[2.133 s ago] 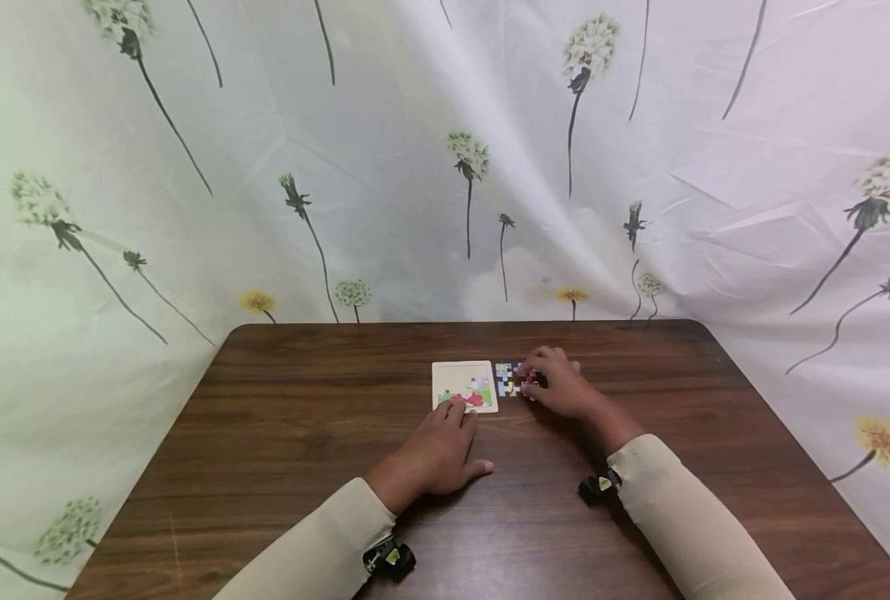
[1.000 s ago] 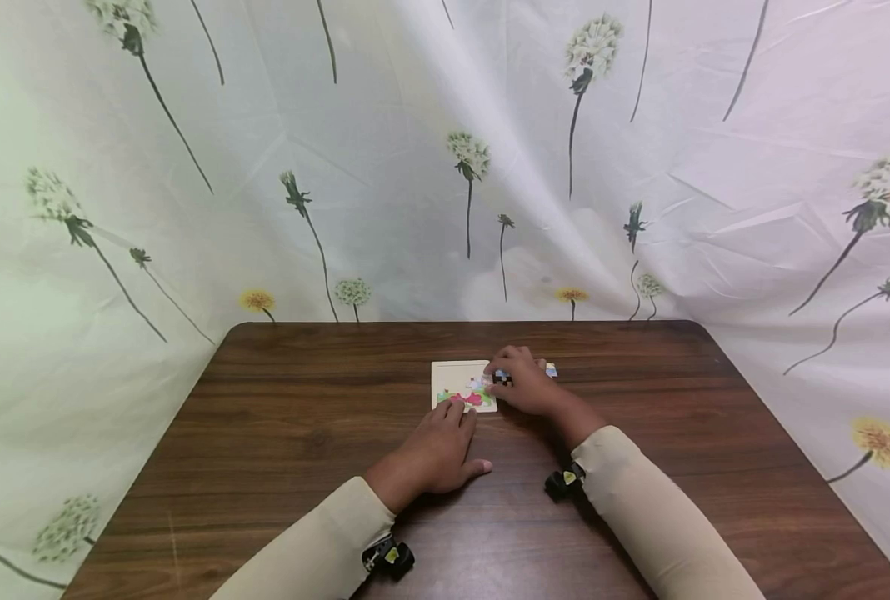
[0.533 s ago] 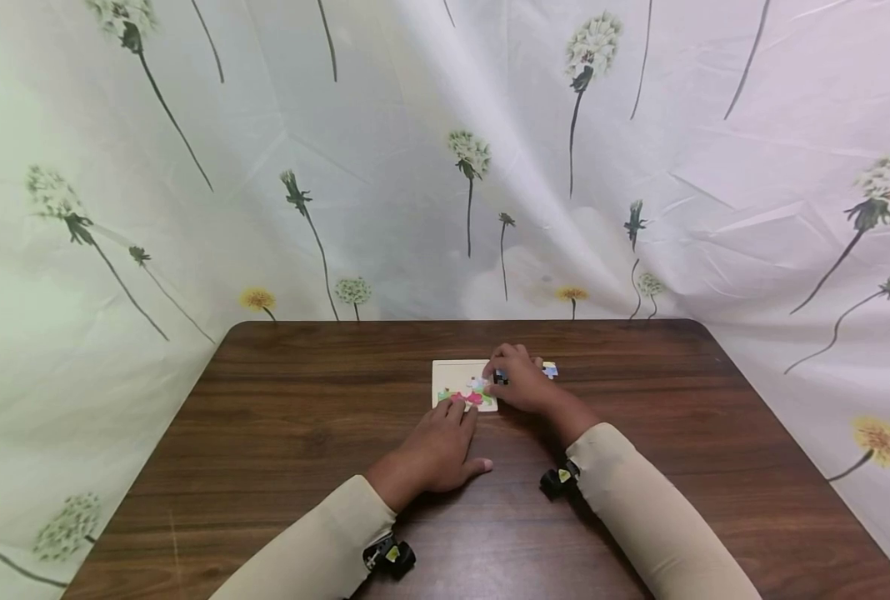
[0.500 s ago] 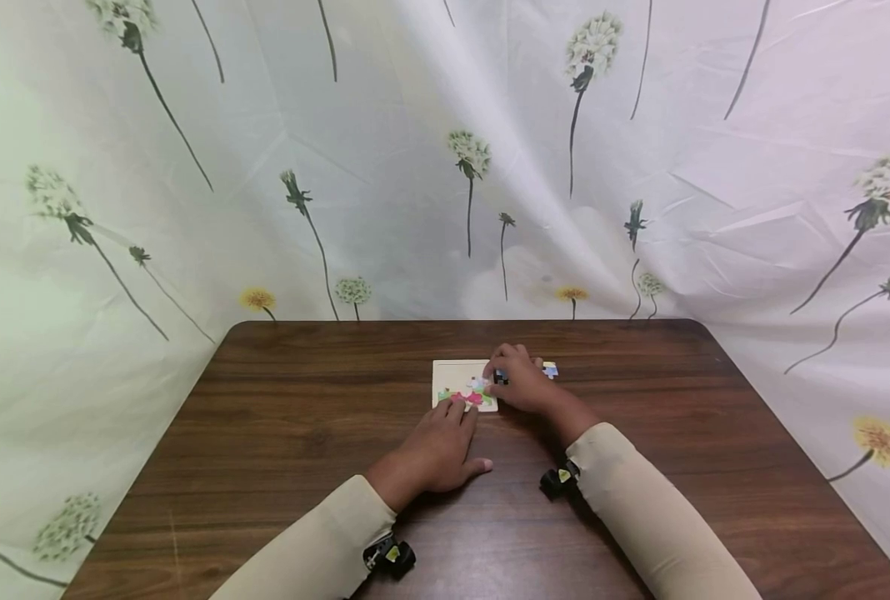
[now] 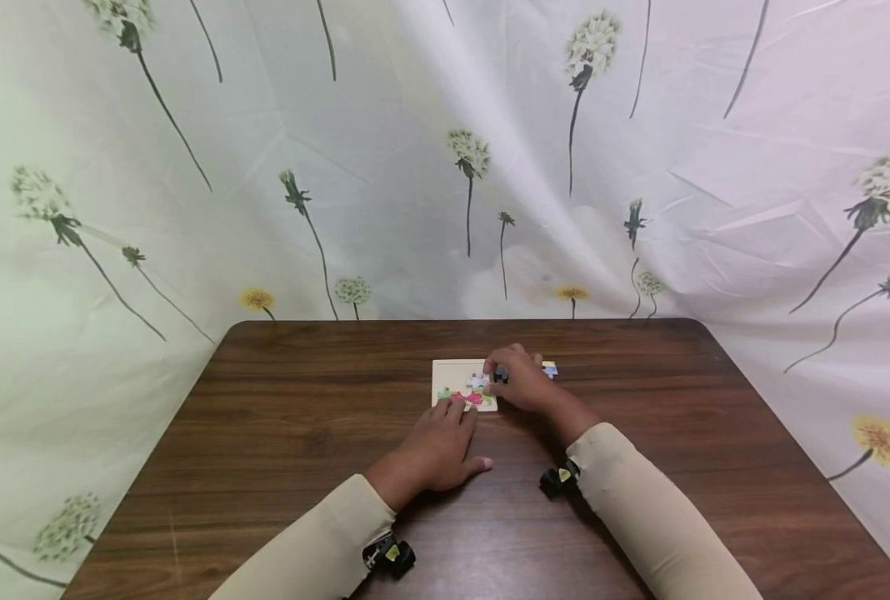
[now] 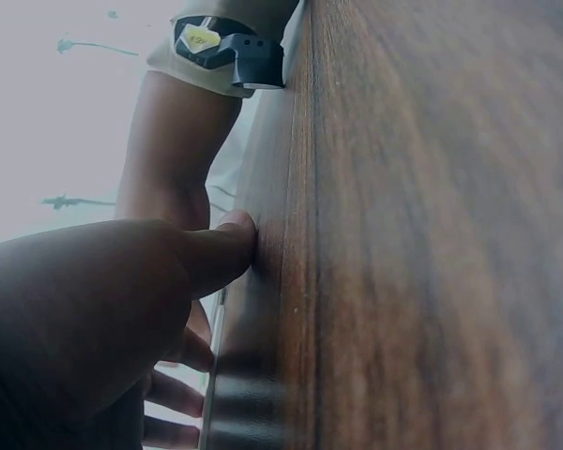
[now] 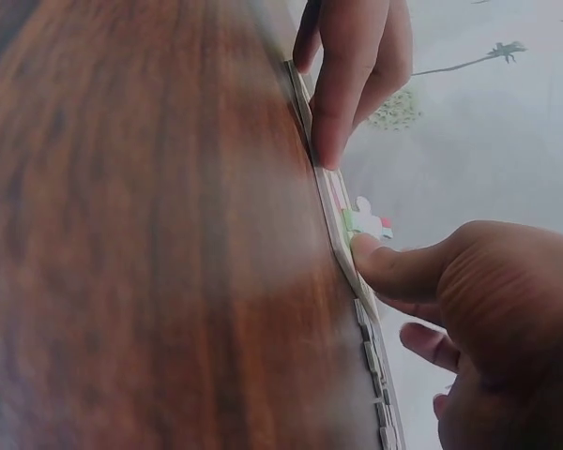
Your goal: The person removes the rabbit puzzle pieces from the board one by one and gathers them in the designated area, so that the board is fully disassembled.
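The yellow label (image 6: 203, 37) was too blurred to read. The right hand (image 5: 523, 382) pinched a tilted puzzle piece (image 7: 367, 221) over the square board (image 5: 448, 372) on the counter (image 5: 295, 450); the left hand (image 5: 439, 446), fingers outstretched, touched the board's near edge.

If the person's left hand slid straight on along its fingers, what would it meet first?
The left hand would probably meet the pink puzzle pieces on the board just ahead; whether it already touches them is unclear.
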Motion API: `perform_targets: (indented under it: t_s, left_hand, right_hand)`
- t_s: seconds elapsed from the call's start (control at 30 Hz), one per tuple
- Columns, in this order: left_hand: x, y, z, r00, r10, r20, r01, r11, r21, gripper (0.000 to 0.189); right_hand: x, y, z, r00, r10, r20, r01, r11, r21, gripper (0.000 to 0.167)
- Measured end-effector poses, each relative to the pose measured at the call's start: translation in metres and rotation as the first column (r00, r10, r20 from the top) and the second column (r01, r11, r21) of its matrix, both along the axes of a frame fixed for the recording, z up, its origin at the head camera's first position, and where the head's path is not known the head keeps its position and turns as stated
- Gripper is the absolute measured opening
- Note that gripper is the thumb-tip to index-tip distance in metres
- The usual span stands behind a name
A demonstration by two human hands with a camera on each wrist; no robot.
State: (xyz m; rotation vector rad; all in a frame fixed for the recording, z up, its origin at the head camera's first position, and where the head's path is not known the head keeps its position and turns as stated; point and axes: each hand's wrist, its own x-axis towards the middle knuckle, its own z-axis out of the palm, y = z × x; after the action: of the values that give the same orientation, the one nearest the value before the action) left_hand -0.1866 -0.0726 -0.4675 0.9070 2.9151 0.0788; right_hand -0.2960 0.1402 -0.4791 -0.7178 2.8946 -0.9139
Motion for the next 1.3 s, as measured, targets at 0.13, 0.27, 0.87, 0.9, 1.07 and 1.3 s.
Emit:
perform_targets:
  t_s: [0.13,0.27,0.87,0.9,1.07,1.3]
  left_hand:
    - [-0.0001,0.0003,0.0004,1.000,0.002,0.000,-0.002,1.000,0.004,0.083]
    - [-0.0006,0.0004,0.0011,1.000,0.002,0.004,-0.002,1.000,0.005,0.083]
    - [-0.0022,-0.0003,-0.0021,1.000,0.012,0.017,-0.012,1.000,0.014,0.085]
    - [-0.0022,-0.0002,-0.0023,1.000,0.013,0.021,-0.013,1.000,0.013,0.086]
    - [-0.0023,0.0002,-0.0027,0.999,0.019,0.033,-0.019,1.000,0.004,0.086]
    - [-0.0028,0.0010,-0.0038,1.000,0.015,0.024,-0.015,1.000,0.005,0.086]
  right_hand:
    - [-0.0003,0.0008,-0.0005,0.999,-0.002,-0.039,0.001,1.000,-0.021,0.011]
    - [-0.0001,0.0014,-0.0006,0.998,-0.005,-0.070,0.002,0.999,-0.042,0.005]
    - [0.0013,0.0007,0.0019,0.999,0.011,-0.033,-0.012,0.999,-0.046,0.012]
    - [0.0014,0.0005,0.0018,0.999,0.009,-0.035,-0.010,0.999,-0.040,0.013]
    - [0.0008,0.0002,0.0008,0.999,0.018,-0.032,-0.019,1.000,-0.020,0.013]
    - [0.0013,0.0089,0.0009,0.999,0.024,-0.024,-0.025,0.998,-0.054,0.020]
